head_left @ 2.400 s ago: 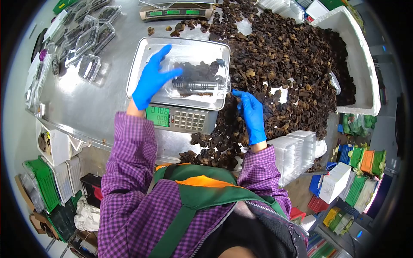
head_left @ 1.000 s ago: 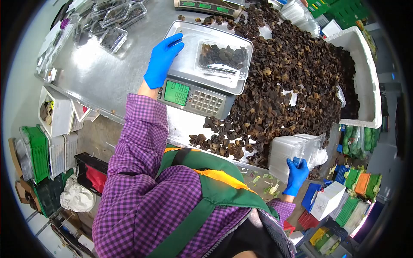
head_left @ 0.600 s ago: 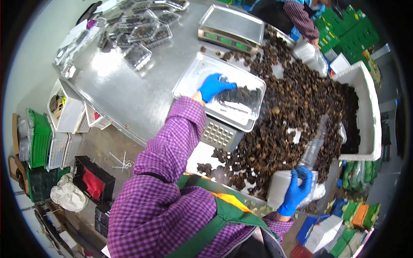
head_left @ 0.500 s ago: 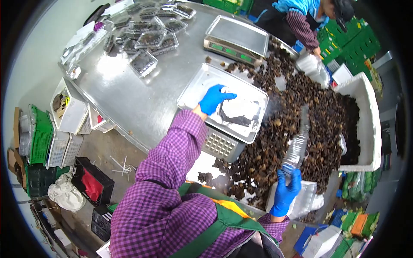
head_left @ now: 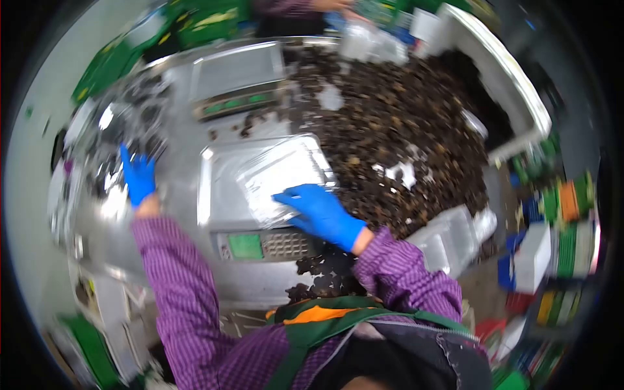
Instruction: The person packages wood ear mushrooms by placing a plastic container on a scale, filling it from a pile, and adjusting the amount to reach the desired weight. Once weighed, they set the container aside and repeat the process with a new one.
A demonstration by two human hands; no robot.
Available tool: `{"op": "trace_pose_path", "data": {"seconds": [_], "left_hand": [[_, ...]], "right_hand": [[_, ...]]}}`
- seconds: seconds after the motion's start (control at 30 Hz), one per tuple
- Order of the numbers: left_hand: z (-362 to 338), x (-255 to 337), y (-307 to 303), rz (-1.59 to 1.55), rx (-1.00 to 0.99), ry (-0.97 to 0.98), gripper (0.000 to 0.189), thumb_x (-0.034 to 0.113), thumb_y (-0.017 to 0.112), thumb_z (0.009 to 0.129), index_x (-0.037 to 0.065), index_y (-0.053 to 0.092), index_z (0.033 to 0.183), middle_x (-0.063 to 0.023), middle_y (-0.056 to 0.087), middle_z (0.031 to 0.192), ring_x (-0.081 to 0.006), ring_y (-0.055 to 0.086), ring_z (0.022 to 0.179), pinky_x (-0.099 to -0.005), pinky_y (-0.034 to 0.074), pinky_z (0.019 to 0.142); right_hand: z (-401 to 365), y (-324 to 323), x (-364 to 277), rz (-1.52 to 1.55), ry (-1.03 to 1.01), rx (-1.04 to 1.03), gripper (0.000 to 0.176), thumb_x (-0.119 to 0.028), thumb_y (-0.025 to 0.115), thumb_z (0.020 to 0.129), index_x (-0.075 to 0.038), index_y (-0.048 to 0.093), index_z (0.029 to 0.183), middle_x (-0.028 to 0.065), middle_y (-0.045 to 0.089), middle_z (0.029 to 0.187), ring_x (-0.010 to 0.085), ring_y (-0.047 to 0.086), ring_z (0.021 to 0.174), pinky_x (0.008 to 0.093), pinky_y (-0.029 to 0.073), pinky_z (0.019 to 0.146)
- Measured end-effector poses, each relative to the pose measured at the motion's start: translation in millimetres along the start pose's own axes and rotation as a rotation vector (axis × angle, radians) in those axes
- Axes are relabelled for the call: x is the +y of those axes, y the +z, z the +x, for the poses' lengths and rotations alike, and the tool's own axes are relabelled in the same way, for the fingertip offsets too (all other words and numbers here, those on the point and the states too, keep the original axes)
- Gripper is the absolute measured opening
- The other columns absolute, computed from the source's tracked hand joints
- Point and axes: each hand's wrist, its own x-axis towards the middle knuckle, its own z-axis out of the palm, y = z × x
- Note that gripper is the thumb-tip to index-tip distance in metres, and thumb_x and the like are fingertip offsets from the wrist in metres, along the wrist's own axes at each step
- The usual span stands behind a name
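My left hand (head_left: 138,177), in a blue glove, reaches over the left side of the metal table with fingers apart. It is at the edge of a group of filled clear plastic boxes (head_left: 146,107), blurred by motion. My right hand (head_left: 323,213), also gloved in blue, grips the near right edge of a clear plastic box (head_left: 263,185). That box is over the metal tray (head_left: 214,169) of a scale (head_left: 278,246) with a green display and keypad. A big heap of dark, dried fungus-like pieces (head_left: 390,117) lies to the right of the tray.
A second scale (head_left: 237,71) stands behind the tray. Stacked empty clear boxes (head_left: 448,240) lie at the heap's near right. A white foam bin (head_left: 513,78) borders the heap. Across the table, a person's hands (head_left: 338,6) are near more clear boxes (head_left: 370,42).
My view has turned left. My left hand has moved from the scale tray to the filled boxes; the filled box has left the tray. My right hand has brought a clear box to the tray.
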Motion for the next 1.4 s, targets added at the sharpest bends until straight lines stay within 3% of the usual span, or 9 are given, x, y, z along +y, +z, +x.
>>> {"op": "trace_pose_path", "data": {"seconds": [0.2, 0.4, 0.57, 0.7, 0.83, 0.9, 1.03, 1.17, 1.4], "left_hand": [[-129, -73, 64, 0.425, -0.397, -0.161, 0.056, 0.029, 0.050, 0.097, 0.008, 0.032, 0.146, -0.0073, 0.032, 0.151, -0.0213, 0.032, 0.137, -0.0382, 0.025, 0.111], [-181, -102, 104, 0.942, -0.515, 0.005, 0.076, 0.011, 0.068, 0.081, 0.012, 0.031, 0.147, -0.0095, 0.027, 0.153, -0.0263, 0.026, 0.141, -0.0455, 0.025, 0.110], [-199, -120, 98, 1.039, -0.479, 0.041, 0.068, 0.006, 0.065, 0.082, 0.010, 0.036, 0.144, -0.0086, 0.031, 0.152, -0.0263, 0.028, 0.140, -0.0439, 0.028, 0.109], [-256, -112, 119, 0.892, -0.296, 0.056, 0.036, 0.006, 0.052, 0.094, -0.003, 0.052, 0.129, -0.0159, 0.055, 0.130, -0.0220, 0.054, 0.117, -0.0320, 0.044, 0.095], [-315, -87, 132, 1.017, -0.471, -0.872, 0.021, 0.020, 0.061, 0.094, 0.002, 0.070, 0.087, -0.0044, 0.067, 0.075, -0.0111, 0.058, 0.068, -0.0266, 0.046, 0.067], [-327, -99, 100, 1.004, -0.419, -0.906, 0.027, 0.019, 0.059, 0.095, 0.000, 0.070, 0.080, -0.0075, 0.069, 0.070, -0.0107, 0.061, 0.059, -0.0256, 0.049, 0.059], [-338, -126, 14, 0.881, -0.507, -1.139, 0.028, 0.018, 0.058, 0.094, -0.008, 0.067, 0.099, -0.0152, 0.071, 0.082, -0.0191, 0.067, 0.069, -0.0289, 0.052, 0.065], [-346, -130, 35, 1.121, -0.618, -1.046, 0.031, 0.025, 0.066, 0.089, -0.003, 0.072, 0.077, -0.0059, 0.067, 0.066, -0.0103, 0.061, 0.059, -0.0252, 0.049, 0.057], [-372, -176, 11, 0.936, -0.605, -1.032, 0.035, 0.028, 0.063, 0.091, -0.002, 0.068, 0.073, -0.0061, 0.067, 0.066, -0.0114, 0.059, 0.057, -0.0256, 0.046, 0.054]], "right_hand": [[-7, -19, 28, 0.138, 0.064, -0.003, 0.060, -0.024, 0.076, 0.072, -0.011, 0.056, 0.127, 0.0136, 0.058, 0.121, 0.0340, 0.055, 0.109, 0.0418, 0.044, 0.095], [-29, -74, 80, 0.526, 0.051, -0.001, 0.060, -0.027, 0.077, 0.075, -0.010, 0.056, 0.128, 0.0137, 0.055, 0.129, 0.0302, 0.052, 0.120, 0.0406, 0.038, 0.105], [-66, -161, 253, -0.009, 0.403, 0.380, 0.076, -0.034, 0.080, 0.074, -0.009, 0.046, 0.137, 0.0162, 0.046, 0.139, 0.0305, 0.047, 0.127, 0.0391, 0.037, 0.106], [-103, -236, 386, -0.306, 0.786, 0.617, 0.109, -0.052, 0.084, 0.061, -0.009, 0.031, 0.146, 0.0303, 0.027, 0.147, 0.0404, 0.028, 0.138, 0.0430, 0.029, 0.111], [-109, -260, 469, -0.292, 1.156, 0.574, 0.125, -0.067, 0.081, 0.051, -0.017, 0.023, 0.150, 0.0293, 0.014, 0.151, 0.0468, 0.022, 0.138, 0.0502, 0.030, 0.111], [-93, -240, 488, -0.225, 1.144, 0.224, 0.126, -0.071, 0.079, 0.050, -0.018, 0.024, 0.149, 0.0290, 0.013, 0.152, 0.0473, 0.019, 0.139, 0.0528, 0.028, 0.111], [-70, -196, 429, -0.421, 1.068, -0.135, 0.108, -0.056, 0.084, 0.055, -0.018, 0.036, 0.144, 0.0238, 0.033, 0.143, 0.0458, 0.036, 0.129, 0.0516, 0.038, 0.105], [-81, -168, 373, -0.426, 0.999, -0.220, 0.075, -0.021, 0.078, 0.068, -0.016, 0.046, 0.135, 0.0207, 0.046, 0.129, 0.0433, 0.051, 0.115, 0.0470, 0.048, 0.096], [-132, -120, 326, -0.274, 1.009, -0.266, 0.064, -0.024, 0.075, 0.069, -0.005, 0.054, 0.126, 0.0212, 0.056, 0.122, 0.0362, 0.058, 0.108, 0.0431, 0.050, 0.091]]}}
